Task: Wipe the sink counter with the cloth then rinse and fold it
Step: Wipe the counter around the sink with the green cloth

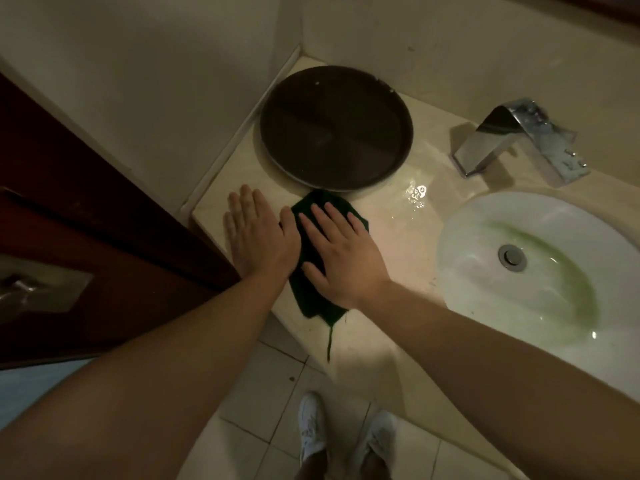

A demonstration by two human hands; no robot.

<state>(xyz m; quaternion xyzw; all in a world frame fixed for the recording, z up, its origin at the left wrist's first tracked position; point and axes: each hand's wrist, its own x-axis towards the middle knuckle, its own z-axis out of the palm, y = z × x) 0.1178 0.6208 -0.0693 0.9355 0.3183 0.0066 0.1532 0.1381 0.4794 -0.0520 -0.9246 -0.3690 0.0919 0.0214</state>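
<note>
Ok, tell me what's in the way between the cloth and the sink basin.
Nothing visible. The right hand presses the cloth flat on the counter, and only bare wet counter lies between it and the sink. The dark round tray sits behind the cloth, off that path.

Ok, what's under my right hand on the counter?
The dark green cloth, spread on the counter with the right hand pressing flat on it. The cloth's middle is covered by the hand.

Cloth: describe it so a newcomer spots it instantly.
On the beige counter, left of the white sink, in front of the round dark tray. The cloth lies under the flat right hand: the only dark green thing, a loose thread hanging off the counter edge.
</note>
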